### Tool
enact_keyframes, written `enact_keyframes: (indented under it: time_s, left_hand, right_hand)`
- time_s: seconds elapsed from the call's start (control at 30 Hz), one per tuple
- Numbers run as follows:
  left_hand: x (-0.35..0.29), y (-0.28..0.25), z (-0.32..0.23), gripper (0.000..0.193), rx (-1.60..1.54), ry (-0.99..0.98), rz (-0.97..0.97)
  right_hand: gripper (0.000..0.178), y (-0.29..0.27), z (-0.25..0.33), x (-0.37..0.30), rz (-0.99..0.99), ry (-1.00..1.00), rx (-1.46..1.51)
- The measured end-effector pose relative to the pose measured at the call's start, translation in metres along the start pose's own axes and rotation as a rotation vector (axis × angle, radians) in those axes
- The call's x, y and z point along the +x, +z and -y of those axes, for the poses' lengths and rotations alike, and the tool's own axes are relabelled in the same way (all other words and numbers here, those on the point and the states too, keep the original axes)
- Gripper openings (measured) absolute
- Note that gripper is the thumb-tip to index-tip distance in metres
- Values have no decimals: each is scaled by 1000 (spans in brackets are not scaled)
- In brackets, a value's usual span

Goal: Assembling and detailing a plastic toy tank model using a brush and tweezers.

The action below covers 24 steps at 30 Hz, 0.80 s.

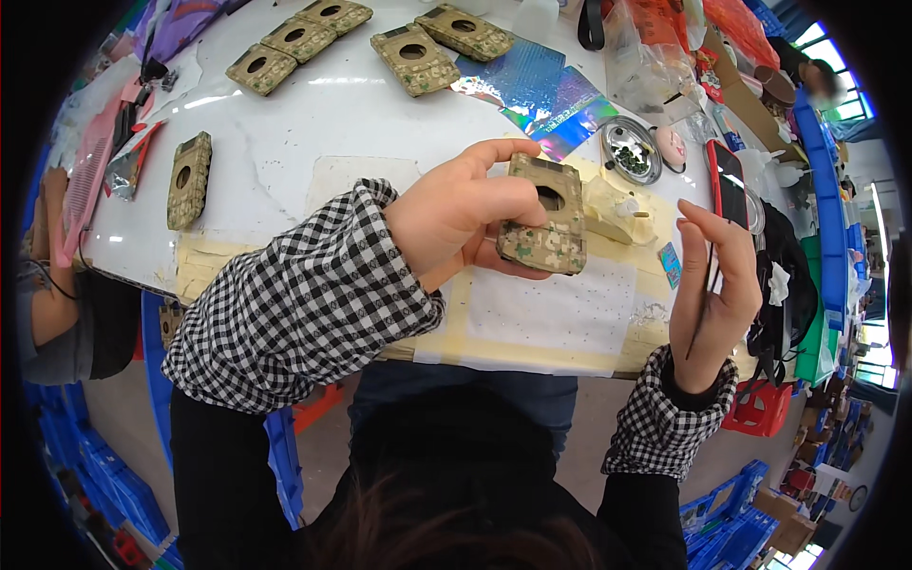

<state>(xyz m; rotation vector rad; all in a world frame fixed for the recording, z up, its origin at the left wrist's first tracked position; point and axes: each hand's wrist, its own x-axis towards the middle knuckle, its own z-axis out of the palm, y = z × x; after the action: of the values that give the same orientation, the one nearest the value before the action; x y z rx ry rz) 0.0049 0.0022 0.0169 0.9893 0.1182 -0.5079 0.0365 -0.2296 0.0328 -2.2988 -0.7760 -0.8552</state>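
Note:
My left hand [465, 209] grips a camouflage toy tank hull [543, 237] with a round hole in its top, thumb on the upper face and fingers around its side. It is held above a white paper sheet [532, 323] that is taped down and dotted with small dark specks. Off to the right, my right hand [717, 285] is raised, its fingers closed around a thin dark tool [697, 328] that looks like tweezers. Between the hands sits a pale, tape-covered block [617, 214] with a small peg. Behind it, a round metal dish [650, 171] holds small dark green pieces.
More camouflage hulls stand at the back, one nearest the middle [414, 71], and another hull [189, 180] lies at the left. Shiny blue film [532, 81], plastic bags [651, 66] and a red-cased phone [730, 180] crowd the table. Another person's arm [49, 228] rests at the left edge.

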Motion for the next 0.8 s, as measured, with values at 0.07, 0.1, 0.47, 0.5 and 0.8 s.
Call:
enact_keyframes:
  time_s: [0.07,0.1,0.47,0.5,0.8]
  left_hand:
    - [1,0,0,60,-6,2,-4]
    - [1,-1,0,59,-14,3,-9]
    - [1,0,1,60,-19,9,-7]
    - [1,0,0,60,-16,7,-1]
    - [0,2,1,61,-12,2,-21]
  right_hand:
    - [19,2,1,2,71,-18,-34]
    - [20,4,1,2,107,-27,-51]
    - [14,13,-3,1,98,0,-6]
    - [14,10,-1,2,66,-8,1]
    - [8,0,23,-1,34,27,407]
